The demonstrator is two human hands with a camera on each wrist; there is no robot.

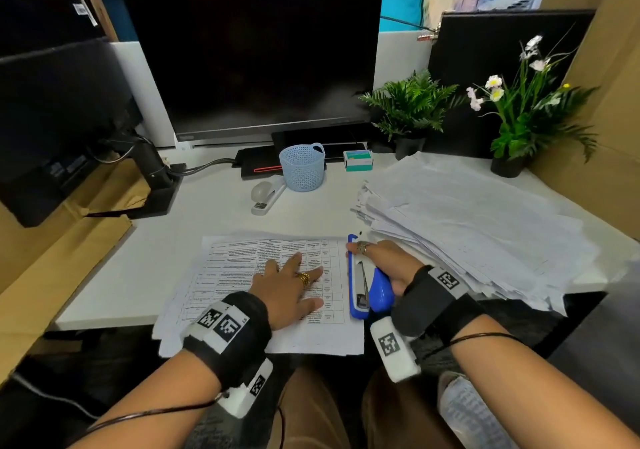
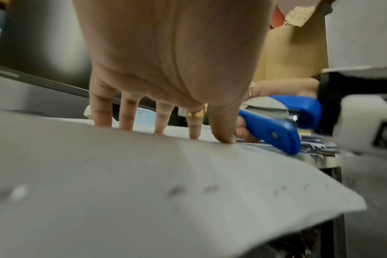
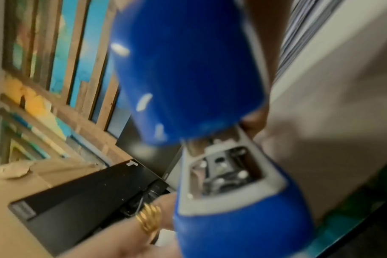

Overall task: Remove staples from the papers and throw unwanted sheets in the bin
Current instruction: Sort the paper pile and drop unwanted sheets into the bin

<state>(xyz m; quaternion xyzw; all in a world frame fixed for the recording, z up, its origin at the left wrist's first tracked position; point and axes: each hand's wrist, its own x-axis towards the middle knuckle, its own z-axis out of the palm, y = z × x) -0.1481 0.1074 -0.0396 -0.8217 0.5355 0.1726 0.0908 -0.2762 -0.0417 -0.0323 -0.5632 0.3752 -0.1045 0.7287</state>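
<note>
Head view: left hand (image 1: 289, 287) lies flat, fingers spread and straight, pressing a printed sheet (image 1: 242, 275) w/ a grid table, low centre of frame. The sheet tops a thin paper set overhanging the white desk (image 1: 214, 206) edge. Right hand (image 1: 384, 261) just right of it, fingers curled round a blue stapler (image 1: 362, 286): glossy plastic, long narrow base, metal channel showing, the stapler's halves swung open. Index tip sits near its far end. A big loose paper pile (image 1: 467, 220), ragged edges, fills mid right. Upper centre: pale blue perforated basket (image 1: 303, 166), grey stapler (image 1: 266, 194) to its left, small staple box (image 1: 358, 160) to its right, dark monitor (image 1: 252, 57) behind. Two green plants (image 1: 412, 106) upper right.

Left wrist view: seen from under the palm, fingertips (image 2: 223, 137) touch the sheet (image 2: 144, 174), apart from each other; gold ring (image 2: 197, 113) on one. Paper is matte, slightly bowed, blurred print. Stapler (image 2: 274, 129) right of centre, base edge down on the papers, thumb under it – not seen from the head.

Right wrist view: very blurred. Stapler (image 3: 188, 78) fills centre; rounded blue top, grey-rimmed opening w/ metal spring parts lower down. Right fingers mostly hidden here, so grip can't be told. Ring (image 3: 149, 220) at the bottom.
</note>
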